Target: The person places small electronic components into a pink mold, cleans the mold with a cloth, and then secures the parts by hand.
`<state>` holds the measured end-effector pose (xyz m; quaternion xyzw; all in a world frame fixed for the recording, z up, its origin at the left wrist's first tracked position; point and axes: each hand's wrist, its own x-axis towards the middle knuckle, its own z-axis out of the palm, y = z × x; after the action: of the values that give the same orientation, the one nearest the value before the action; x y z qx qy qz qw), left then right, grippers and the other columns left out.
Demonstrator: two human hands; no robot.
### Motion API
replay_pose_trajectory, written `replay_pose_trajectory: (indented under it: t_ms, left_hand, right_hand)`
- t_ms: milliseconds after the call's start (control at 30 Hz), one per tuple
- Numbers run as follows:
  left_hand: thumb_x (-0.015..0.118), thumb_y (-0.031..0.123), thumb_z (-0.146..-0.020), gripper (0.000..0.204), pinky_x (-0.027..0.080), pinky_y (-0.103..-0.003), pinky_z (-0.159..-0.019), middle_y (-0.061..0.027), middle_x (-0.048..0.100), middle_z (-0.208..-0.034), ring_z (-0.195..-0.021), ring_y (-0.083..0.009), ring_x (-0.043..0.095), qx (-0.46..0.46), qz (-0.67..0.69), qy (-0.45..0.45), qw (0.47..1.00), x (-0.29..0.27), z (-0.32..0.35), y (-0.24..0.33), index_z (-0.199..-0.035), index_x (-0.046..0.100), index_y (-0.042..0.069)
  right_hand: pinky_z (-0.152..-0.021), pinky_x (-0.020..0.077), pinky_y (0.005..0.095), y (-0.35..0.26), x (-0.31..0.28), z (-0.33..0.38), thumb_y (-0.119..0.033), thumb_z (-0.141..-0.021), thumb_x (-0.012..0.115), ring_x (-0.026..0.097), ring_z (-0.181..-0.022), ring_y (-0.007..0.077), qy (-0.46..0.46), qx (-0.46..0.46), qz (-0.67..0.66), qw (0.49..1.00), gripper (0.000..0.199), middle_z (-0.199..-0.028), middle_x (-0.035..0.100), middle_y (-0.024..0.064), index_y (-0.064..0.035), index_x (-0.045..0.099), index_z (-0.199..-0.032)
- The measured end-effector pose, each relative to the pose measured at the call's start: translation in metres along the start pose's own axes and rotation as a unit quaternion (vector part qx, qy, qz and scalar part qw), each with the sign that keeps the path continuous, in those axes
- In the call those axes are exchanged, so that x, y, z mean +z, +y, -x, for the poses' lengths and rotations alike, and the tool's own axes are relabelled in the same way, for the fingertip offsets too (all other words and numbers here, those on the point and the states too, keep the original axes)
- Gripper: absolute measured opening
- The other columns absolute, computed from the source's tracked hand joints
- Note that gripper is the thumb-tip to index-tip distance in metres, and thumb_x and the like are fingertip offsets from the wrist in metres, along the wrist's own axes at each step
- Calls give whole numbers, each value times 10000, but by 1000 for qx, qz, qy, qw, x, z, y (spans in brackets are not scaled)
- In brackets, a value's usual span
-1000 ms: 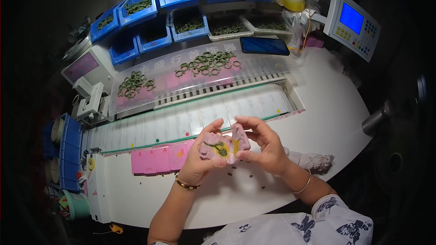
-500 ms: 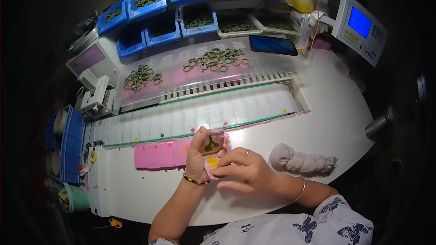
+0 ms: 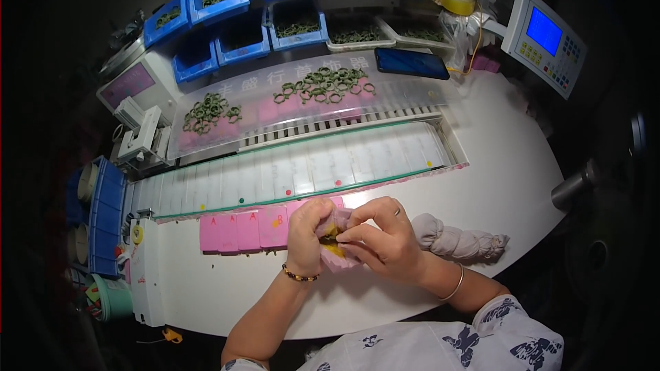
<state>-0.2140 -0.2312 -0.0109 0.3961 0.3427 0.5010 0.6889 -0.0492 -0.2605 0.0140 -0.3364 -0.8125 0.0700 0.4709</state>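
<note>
Low over the white worktop, my left hand [image 3: 304, 237] is closed around a pink rubber mold [image 3: 337, 261], which is bent open and shows yellow marks inside. A dark green wax piece [image 3: 328, 239] sits in the opening, partly hidden by fingers. From the right, my right hand [image 3: 390, 244] reaches in with thumb and fingertips pinched at that piece. Just left of my left hand, several similar pink molds [image 3: 230, 233] lie in a row on the worktop.
Green wax rings [image 3: 323, 86] lie in two heaps on a translucent sheet behind a white conveyor-like strip [image 3: 268, 177]. A phone [image 3: 412, 64] and blue bins [image 3: 295, 25] stand at the back. A twisted cloth bundle [image 3: 457, 239] lies right; a control panel [image 3: 546, 31] stands far right.
My left hand has turned and now bends the mold open. My right fingers have moved up from the mold's lower flap to the dark green piece inside.
</note>
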Motion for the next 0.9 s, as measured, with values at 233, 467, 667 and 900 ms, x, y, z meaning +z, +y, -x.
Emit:
replay_pose_trajectory:
  t_ms: [233, 467, 667, 900]
  left_hand:
    - [446, 417, -996, 405, 471, -287, -510, -83, 596, -715, -566, -170, 568, -62, 153, 32, 986, -13, -9, 3, -844, 556, 58]
    - [548, 228, -978, 286, 536, -285, -685, -81, 660, -855, -772, -147, 649, -77, -7, -118, 990, -4, 3, 11, -1050, 643, -32]
    - [623, 114, -933, 192, 532, -259, -736, -75, 682, -948, -848, -117, 648, -48, -30, -150, 987, -5, 5, 15, -1051, 653, -34]
    - [637, 64, -897, 147, 523, -247, -744, -54, 669, -939, -847, -101, 635, 13, -159, -118, 980, -5, 6, 14, -1012, 656, -25]
  right_hand:
    - [-727, 421, 331, -2, -16, -7, -8, -676, 802, 545, -827, 208, 75, -20, 14, 997, 287, -916, 607, 28, -103, 673, -913]
    - [-769, 373, 316, 14, -24, -2, -109, -681, 748, 562, -795, 152, 74, -89, 121, 986, 216, -914, 653, -48, -153, 701, -887]
    - [-781, 357, 314, 15, -19, -3, -136, -693, 751, 564, -776, 129, 19, -82, 92, 992, 147, -865, 644, -57, -155, 688, -825]
    - [-763, 377, 294, 17, -18, -2, -63, -702, 783, 570, -755, 143, -16, 49, -69, 996, 139, -849, 641, -3, -108, 681, -786]
